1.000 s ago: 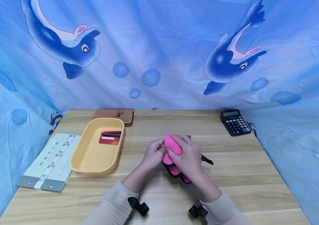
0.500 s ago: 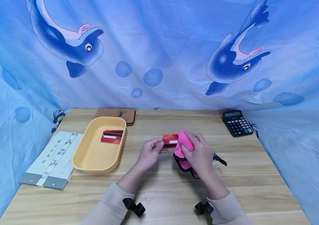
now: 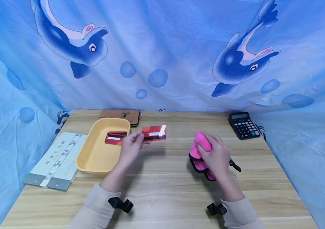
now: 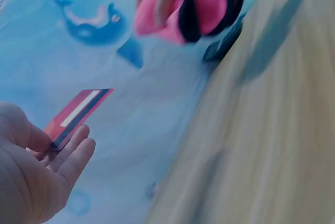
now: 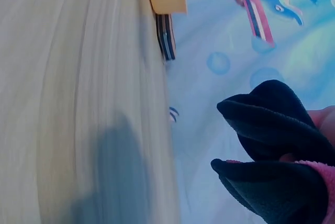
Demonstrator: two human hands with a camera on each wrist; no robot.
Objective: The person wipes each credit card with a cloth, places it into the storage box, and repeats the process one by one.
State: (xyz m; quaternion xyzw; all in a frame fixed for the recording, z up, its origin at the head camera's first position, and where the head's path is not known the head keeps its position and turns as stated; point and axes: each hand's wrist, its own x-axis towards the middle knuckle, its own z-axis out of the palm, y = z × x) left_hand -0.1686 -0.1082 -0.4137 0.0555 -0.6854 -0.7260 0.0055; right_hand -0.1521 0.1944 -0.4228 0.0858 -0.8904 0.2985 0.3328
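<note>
My left hand (image 3: 131, 146) pinches a red bank card (image 3: 154, 133) by its left end, thumb on top. The card, with its black stripe and white strip, is held up over the table just right of a yellow tray (image 3: 80, 159). Inside the tray lie red cards (image 3: 114, 141), partly covered by the left hand in the head view. My right hand (image 3: 217, 154) grips a soft pink pouch (image 3: 195, 154) with black trim, to the right of the middle. In the right wrist view the pouch's dark mouth (image 5: 267, 124) gapes in two folds.
A white and grey ledger (image 3: 55, 159) lies left of the tray. Behind the tray is a brown wallet (image 3: 135, 117). A black calculator (image 3: 244, 125) sits at the back right. A blue dolphin curtain (image 3: 179, 63) hangs behind the table.
The left hand has drawn the red card out of the pink pouch and carried it left to the tray's side. The right hand has moved right with the pouch.
</note>
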